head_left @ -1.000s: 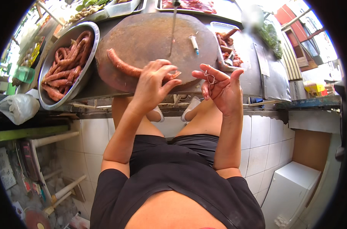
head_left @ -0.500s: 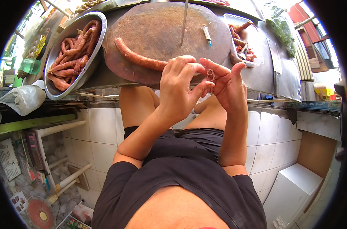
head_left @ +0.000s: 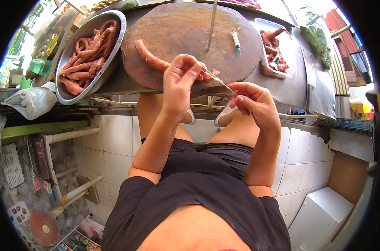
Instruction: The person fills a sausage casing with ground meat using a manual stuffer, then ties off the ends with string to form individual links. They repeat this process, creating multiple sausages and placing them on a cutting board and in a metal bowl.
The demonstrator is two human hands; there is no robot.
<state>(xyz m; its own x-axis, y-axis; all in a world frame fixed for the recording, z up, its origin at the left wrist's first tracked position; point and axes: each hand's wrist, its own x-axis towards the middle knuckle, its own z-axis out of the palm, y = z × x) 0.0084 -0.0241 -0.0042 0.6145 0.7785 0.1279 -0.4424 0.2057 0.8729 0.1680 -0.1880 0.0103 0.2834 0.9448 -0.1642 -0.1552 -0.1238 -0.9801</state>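
Both hands are engaged at the front edge of the round chopping board (head_left: 173, 25). The left hand (head_left: 182, 81) pinches a thin string (head_left: 226, 86) between thumb and forefinger; whether its lower fingers also grip the sausage (head_left: 150, 58) cannot be told with certainty. The right hand (head_left: 254, 103) pinches the string's other end, drawn straight. The sausage lies curved on the board's left part, its near end behind the left hand. A syringe (head_left: 236, 41) lies toward the board's right edge. On the counter (head_left: 288, 90), a metal bowl (head_left: 119, 46) of sausages sits left of the board; a meat tray (head_left: 275, 74), right.
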